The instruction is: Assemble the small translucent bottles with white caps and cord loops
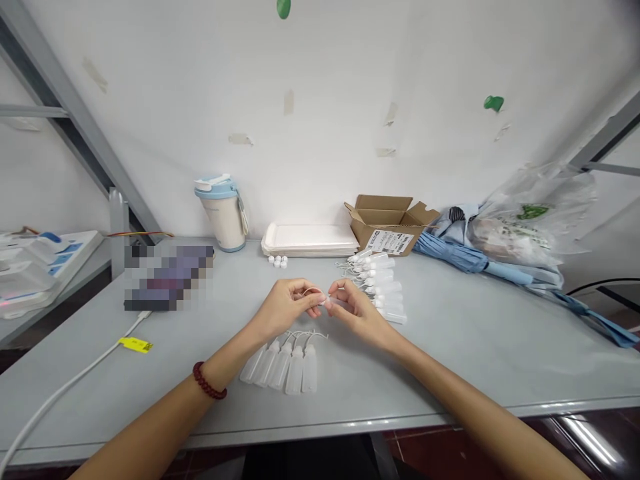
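Observation:
My left hand [290, 305] is closed in a pinch on a white cord [314, 289] that loops up beside its fingertips. Against it, my right hand [361, 320] pinches a small translucent plastic bottle [341, 302], mostly hidden by the fingers. The two sets of fingertips meet at the bottle's neck end. Just below my hands lies a row of several similar bottles [281, 368] with white cords at their tops. To the right of my right hand, more corded bottles [381, 287] lie in a column. Several small white caps [278, 261] sit together beyond my left hand.
At the back stand a cream cup with a blue lid [223, 217], a stack of white trays [315, 240] and an open cardboard box [385, 230]. A blue folded umbrella [453, 253] and a plastic bag [525, 220] lie right. A cable [75, 380] runs to a blurred device [167, 280] left.

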{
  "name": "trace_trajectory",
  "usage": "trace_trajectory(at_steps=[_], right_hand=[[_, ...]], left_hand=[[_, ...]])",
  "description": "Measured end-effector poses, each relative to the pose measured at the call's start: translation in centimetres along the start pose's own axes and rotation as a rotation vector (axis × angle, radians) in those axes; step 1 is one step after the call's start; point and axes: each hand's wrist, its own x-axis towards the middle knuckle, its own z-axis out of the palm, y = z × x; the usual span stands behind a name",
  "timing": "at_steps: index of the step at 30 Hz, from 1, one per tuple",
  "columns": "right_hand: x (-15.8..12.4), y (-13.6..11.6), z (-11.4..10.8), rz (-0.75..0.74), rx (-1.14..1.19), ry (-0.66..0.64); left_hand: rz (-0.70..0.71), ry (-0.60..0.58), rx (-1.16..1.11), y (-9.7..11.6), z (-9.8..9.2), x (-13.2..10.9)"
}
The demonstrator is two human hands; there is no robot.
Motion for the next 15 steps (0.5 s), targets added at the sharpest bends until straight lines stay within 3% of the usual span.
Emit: trace_trajectory(at_steps=[9, 15], right_hand=[[0.33, -0.01, -0.35, 0.096, 0.258, -0.082], [0.37, -0.40, -0.38, 0.146, 0.322, -0.094]], left_hand=[[0.037, 0.067, -0.073, -0.12, 0.25, 0.00], [0.049, 0.001, -0.070, -0.28, 0.21, 0.14]])
